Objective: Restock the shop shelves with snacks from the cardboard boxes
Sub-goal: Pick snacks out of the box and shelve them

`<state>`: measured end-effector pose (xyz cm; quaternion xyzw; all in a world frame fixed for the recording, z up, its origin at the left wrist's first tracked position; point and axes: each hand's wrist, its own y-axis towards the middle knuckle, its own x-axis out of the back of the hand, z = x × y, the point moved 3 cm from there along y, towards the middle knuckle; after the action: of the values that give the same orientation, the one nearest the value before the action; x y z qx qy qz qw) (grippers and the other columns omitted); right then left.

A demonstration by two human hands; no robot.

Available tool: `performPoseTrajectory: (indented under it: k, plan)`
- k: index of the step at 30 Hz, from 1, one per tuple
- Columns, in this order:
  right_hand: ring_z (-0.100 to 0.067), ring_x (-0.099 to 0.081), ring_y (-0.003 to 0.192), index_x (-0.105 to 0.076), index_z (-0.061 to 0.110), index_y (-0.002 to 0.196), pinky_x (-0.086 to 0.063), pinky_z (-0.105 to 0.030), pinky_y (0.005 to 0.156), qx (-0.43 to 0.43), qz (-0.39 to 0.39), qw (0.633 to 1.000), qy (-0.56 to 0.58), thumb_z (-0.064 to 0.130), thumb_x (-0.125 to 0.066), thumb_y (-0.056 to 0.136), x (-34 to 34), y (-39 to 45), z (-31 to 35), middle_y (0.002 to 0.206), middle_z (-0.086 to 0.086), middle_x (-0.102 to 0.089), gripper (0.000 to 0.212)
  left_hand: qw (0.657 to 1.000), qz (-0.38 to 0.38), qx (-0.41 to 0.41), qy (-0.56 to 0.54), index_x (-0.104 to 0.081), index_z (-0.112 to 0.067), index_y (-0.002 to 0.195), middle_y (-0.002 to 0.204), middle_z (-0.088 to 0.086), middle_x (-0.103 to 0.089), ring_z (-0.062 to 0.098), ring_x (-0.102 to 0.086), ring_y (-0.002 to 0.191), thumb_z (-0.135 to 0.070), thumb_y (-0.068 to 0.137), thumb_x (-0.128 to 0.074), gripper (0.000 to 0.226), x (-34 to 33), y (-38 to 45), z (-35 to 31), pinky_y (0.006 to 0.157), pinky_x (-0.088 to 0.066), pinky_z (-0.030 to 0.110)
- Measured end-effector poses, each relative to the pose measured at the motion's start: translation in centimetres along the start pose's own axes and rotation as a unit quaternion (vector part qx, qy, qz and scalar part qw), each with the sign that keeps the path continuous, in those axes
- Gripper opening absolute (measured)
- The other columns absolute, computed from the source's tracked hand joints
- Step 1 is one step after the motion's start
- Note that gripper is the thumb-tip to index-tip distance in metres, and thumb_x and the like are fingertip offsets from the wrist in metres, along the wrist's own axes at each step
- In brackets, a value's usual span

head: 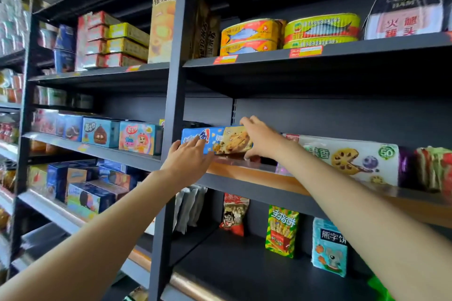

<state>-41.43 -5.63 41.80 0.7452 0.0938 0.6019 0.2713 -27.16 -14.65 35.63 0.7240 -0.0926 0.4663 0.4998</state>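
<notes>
Cookie box between both hands

— Where does the single head view look from?
— From the person's head, close to the dark metal shop shelves, facing forward and slightly upward along both outstretched arms.

Yellow fish tins sit stacked on the top shelf, right of the dark upright post. A clear domed ham package stands further right. Red price tags are stuck below the tins.
</notes>
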Motion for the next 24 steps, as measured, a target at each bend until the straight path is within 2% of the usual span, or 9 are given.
performPoseTrajectory:
  k: [5,10,12,14,16,17,19,21,24]
  plan:
    - [-0.027,-0.040,0.121,-0.033,0.013,0.136,-0.037,-0.033,0.095,-0.014,0.104,0.993,0.053,0.030,-0.082,0.069,-0.8,1.0,0.3,0.127,-0.011,-0.042,0.084,0.999,-0.035,-0.009,-0.032,-0.038,-0.017,0.139,0.148,0.000,-0.036,0.021,-0.037,0.133,-0.038,0.100,-0.028,0.046,-0.7,0.6,0.6,0.108,-0.020,0.037]
    - [-0.026,-0.042,0.118,-0.041,0.016,0.134,-0.036,-0.031,0.091,-0.010,0.141,0.989,-0.034,0.026,-0.075,0.077,-0.1,0.3,1.0,0.124,-0.009,-0.044,0.068,0.986,-0.144,-0.024,-0.078,-0.053,-0.016,0.122,0.124,0.002,-0.053,0.023,-0.048,0.113,-0.044,0.089,-0.017,0.056,-0.8,-2.5,2.4,0.094,-0.029,0.039]
    - [-0.029,-0.043,0.116,-0.049,0.016,0.126,-0.038,-0.036,0.092,-0.004,0.060,0.997,-0.050,0.021,-0.070,0.081,0.6,0.1,2.1,0.121,-0.010,-0.045,0.050,0.979,-0.178,-0.024,-0.095,-0.057,-0.014,0.114,0.116,0.004,-0.054,0.025,-0.049,0.107,-0.042,0.087,-0.018,0.056,-0.9,-4.2,3.6,0.087,-0.029,0.036]
    - [-0.029,-0.045,0.113,-0.054,0.014,0.118,-0.040,-0.039,0.094,0.026,-0.072,0.997,0.016,0.016,-0.062,0.085,1.4,-0.4,4.5,0.119,-0.011,-0.048,0.034,0.976,-0.193,-0.001,-0.104,-0.057,-0.012,0.110,0.112,0.006,-0.054,0.026,-0.050,0.103,-0.036,0.088,-0.023,0.047,-1.3,-6.3,5.0,0.082,-0.027,0.034]
    - [-0.023,-0.053,0.101,-0.061,0.009,0.109,-0.041,-0.031,0.090,0.108,-0.160,0.974,0.122,0.012,-0.060,0.085,1.4,-1.9,8.9,0.109,-0.011,-0.056,0.024,0.973,-0.199,0.035,-0.112,-0.056,-0.011,0.108,0.108,0.007,-0.053,0.027,-0.049,0.099,-0.034,0.086,-0.024,0.045,-2.2,-9.2,6.8,0.081,-0.025,0.033]
    - [-0.019,-0.055,0.093,-0.063,0.008,0.105,-0.040,-0.022,0.084,0.149,-0.165,0.960,0.170,0.011,-0.060,0.084,0.8,-3.0,11.6,0.102,-0.008,-0.058,0.021,0.973,-0.190,0.061,-0.115,-0.056,-0.011,0.108,0.107,0.008,-0.053,0.028,-0.049,0.099,-0.031,0.087,-0.027,0.041,-2.9,-11.1,7.9,0.082,-0.026,0.033]
    - [-0.015,-0.055,0.088,-0.063,0.007,0.106,-0.036,-0.016,0.076,0.216,-0.095,0.943,0.234,0.014,-0.061,0.086,-2.5,-4.7,17.1,0.097,-0.003,-0.057,0.021,0.973,-0.157,0.121,-0.115,-0.055,-0.010,0.112,0.111,0.010,-0.052,0.029,-0.048,0.103,-0.022,0.090,-0.036,0.031,-5.1,-15.7,10.6,0.085,-0.028,0.035]
    - [-0.014,-0.054,0.094,-0.060,0.011,0.115,-0.038,-0.018,0.080,0.264,0.045,0.928,0.261,0.022,-0.062,0.088,-8.5,-6.5,22.6,0.106,-0.004,-0.058,0.029,0.968,-0.108,0.198,-0.109,-0.054,-0.009,0.114,0.112,0.011,-0.053,0.031,-0.048,0.105,-0.017,0.091,-0.042,0.027,-7.7,-22.1,13.8,0.088,-0.031,0.038]
    - [-0.018,-0.051,0.110,-0.053,0.013,0.127,-0.036,-0.021,0.085,0.303,0.275,0.878,0.247,0.030,-0.060,0.090,-19.7,-11.1,30.5,0.122,-0.008,-0.055,0.041,0.946,-0.018,0.316,-0.066,-0.056,-0.008,0.111,0.110,0.014,-0.055,0.034,-0.051,0.104,-0.032,0.082,-0.030,0.046,-10.4,-34.2,18.4,0.086,-0.036,0.041]
